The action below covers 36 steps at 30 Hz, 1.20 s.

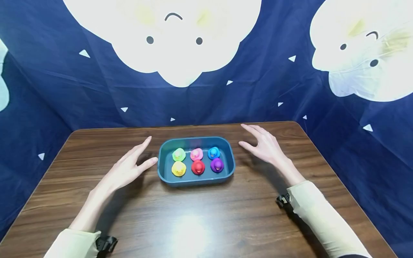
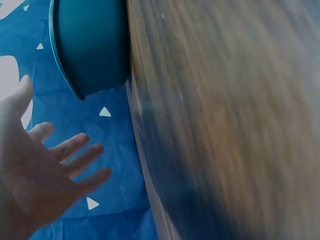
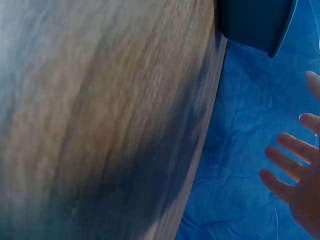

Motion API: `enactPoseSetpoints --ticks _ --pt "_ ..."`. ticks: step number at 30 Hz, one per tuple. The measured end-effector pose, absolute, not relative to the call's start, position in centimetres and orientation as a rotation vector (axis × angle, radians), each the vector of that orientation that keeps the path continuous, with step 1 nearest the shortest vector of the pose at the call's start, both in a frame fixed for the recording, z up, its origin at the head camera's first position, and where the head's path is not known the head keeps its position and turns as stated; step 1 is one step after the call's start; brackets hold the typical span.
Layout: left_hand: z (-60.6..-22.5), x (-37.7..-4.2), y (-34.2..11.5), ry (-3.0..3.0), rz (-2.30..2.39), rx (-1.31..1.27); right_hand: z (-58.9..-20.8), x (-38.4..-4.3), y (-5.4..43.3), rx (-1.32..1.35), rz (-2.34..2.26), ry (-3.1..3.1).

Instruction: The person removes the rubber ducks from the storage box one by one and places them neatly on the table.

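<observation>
- At far left, the table (image 1: pixel 242 215) is bordered by a navy backdrop (image 1: pixel 42 82) printed with small white triangles.
- The left forearm is covered by a pale sleeve (image 1: pixel 72 243), with a black device (image 1: pixel 106 243) worn at the wrist.
- The left hand (image 1: pixel 124 173) is held over the wood with fingers extended and spread and the thumb set apart; nothing is gripped. The thumb is seen just beside the tray, with a gap shown in the left wrist view.
- Between the hands, the blue tray (image 1: pixel 196 182) is set on the table, and six toy ducks are held in it in two rows.
- In its left part, the green duck (image 1: pixel 179 154) is placed behind the yellow duck (image 1: pixel 179 168).
- In the middle, the pink duck (image 1: pixel 196 154) is placed behind the red duck (image 1: pixel 198 167).
- At its right, the blue duck (image 1: pixel 213 153) is placed behind the purple duck (image 1: pixel 217 165).
- The right hand (image 1: pixel 266 147) is held near the tray's right end, apart from it, with fingers spread and nothing grasped.
- At far right, a white cloud (image 1: pixel 351 79) is printed on the backdrop.
</observation>
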State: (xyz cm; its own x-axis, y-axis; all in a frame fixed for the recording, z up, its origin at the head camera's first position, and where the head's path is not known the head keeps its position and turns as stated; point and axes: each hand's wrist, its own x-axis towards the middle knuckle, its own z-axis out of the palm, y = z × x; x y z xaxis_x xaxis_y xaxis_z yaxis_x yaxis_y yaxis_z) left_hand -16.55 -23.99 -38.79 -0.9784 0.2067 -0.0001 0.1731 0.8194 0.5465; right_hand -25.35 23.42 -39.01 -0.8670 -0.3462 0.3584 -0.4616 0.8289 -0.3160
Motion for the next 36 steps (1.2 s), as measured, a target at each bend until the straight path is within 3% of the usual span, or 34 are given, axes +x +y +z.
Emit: enactPoseSetpoints --ticks 36 --pt "-39.6 -16.7 -23.0 2.621 1.268 0.420 -37.7 -24.9 16.6 0.800 0.579 -2.696"
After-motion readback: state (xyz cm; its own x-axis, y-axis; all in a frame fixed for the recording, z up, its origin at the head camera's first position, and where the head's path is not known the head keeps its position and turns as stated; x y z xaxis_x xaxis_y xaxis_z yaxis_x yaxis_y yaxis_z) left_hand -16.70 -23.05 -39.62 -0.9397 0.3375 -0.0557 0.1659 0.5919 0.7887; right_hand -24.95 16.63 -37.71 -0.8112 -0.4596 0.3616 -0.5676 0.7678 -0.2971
